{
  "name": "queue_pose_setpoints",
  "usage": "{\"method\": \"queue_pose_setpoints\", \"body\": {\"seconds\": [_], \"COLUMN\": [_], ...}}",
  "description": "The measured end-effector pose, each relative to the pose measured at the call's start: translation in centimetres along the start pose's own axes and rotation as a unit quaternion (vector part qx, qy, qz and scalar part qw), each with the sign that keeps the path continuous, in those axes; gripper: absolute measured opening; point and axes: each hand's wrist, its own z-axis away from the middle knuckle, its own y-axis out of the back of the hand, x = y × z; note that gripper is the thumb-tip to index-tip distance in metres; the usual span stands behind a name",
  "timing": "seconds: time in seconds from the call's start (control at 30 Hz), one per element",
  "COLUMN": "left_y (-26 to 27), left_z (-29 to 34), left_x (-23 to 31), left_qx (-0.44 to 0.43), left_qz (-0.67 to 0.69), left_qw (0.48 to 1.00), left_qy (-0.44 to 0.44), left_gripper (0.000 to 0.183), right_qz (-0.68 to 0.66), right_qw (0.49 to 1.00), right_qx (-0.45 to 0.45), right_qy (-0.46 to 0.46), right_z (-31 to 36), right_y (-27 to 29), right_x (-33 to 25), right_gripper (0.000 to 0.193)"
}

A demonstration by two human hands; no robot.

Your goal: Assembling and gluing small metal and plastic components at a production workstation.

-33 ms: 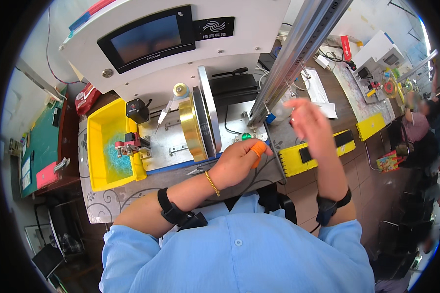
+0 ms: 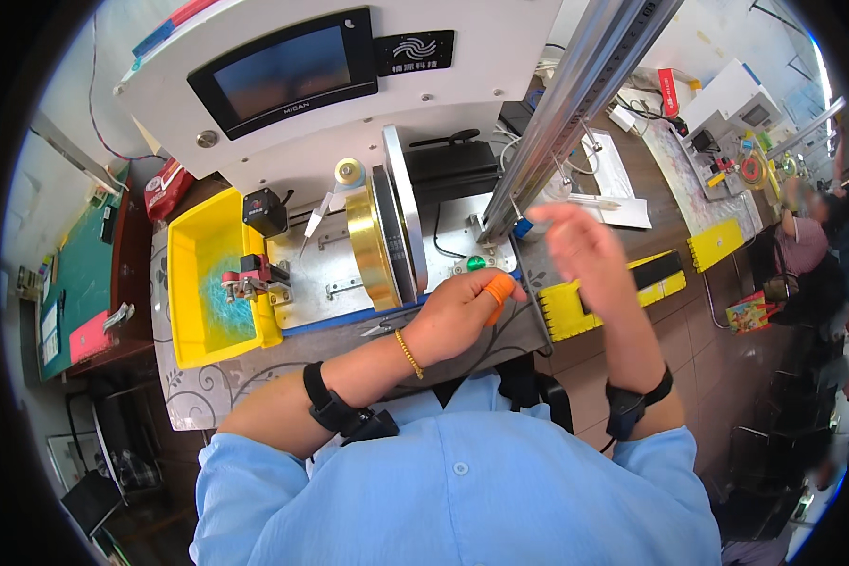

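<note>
My left hand (image 2: 465, 317) is closed in front of the machine, with orange finger covers (image 2: 498, 294) on its fingers. What it pinches, if anything, is hidden. Raised to the right of the metal post, my right hand (image 2: 587, 259) has bent fingers smeared by motion; I see nothing clear in it. A gold-rimmed wheel (image 2: 372, 253) stands on the machine's metal base (image 2: 323, 283), left of my left hand. Close beyond that hand sits a small green knob (image 2: 475, 263). Scissors or tweezers (image 2: 379, 330) lie near the base's front edge.
A yellow bin (image 2: 181, 307) with fine bluish strands stands at the left. Behind rises a white panel with a screen (image 2: 283, 75). An upright metal post (image 2: 557, 104) stands at right. Yellow plates (image 2: 564, 321) lie beyond the table edge. People sit far right.
My right hand has shifted slightly left and down, uncovering a pale pointed thing on the white paper behind it. My left hand stays in place.
</note>
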Motion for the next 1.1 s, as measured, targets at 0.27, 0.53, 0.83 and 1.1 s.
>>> {"method": "queue_pose_setpoints", "body": {"seconds": [0.27,0.53,0.83,1.1], "left_y": [4.4,8.6,9.4,9.8], "left_z": [6.9,10.7,6.5,5.5], "left_x": [2.2,3.4,1.9,1.9], "left_qx": [-0.042,0.243,0.231,0.222], "left_qz": [-0.343,-0.277,0.099,0.117], "left_qw": [0.93,0.923,0.967,0.966], "left_qy": [-0.122,-0.112,-0.053,-0.061], "left_gripper": [0.02,0.029,0.015,0.018], "right_qz": [0.088,0.097,0.102,0.061], "right_qw": [0.976,0.99,0.94,0.972], "right_qx": [0.187,0.058,0.042,0.0], "right_qy": [0.063,0.089,0.322,0.226], "right_z": [-1.5,-3.5,-6.2,-6.8], "right_y": [-2.2,-8.7,-11.1,-12.0], "right_x": [4.7,5.4,4.2,3.7], "right_gripper": [0.025,0.017,0.01,0.017]}}
